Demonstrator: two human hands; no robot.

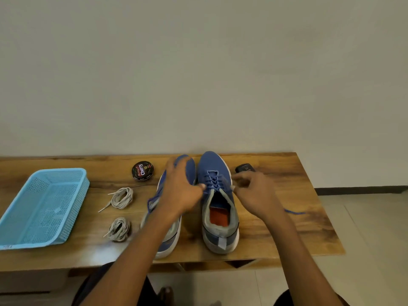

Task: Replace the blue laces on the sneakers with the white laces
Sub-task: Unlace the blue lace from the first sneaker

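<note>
**Unlacing the right-hand sneaker: both hands at the top eyelets**

Your right hand (254, 193) has its fingers curled in a narrow pinch at the outer top eyelet of the right-hand sneaker (218, 204), apparently holding the blue lace (213, 181); motion blur hides the exact contact. Your left hand (183, 191) reaches across the left-hand sneaker (165, 217), fingertips at the inner top eyelet, and I cannot tell whether it holds the lace or only steadies the shoe.

A loose blue end trails on the table (287, 235) behind your right wrist, so the knot looks undone. Work 1 crossing at a time: loosen each crossing toward you, then draw the freed end out through its eyelet rather than tugging the whole lace.

Both forearms come in from the near edge, wrists raised, palms down over the tongue.

The 2 coiled white laces (121, 197) lie left of your left hand, between the sneakers and the blue basket (44, 206).
</note>
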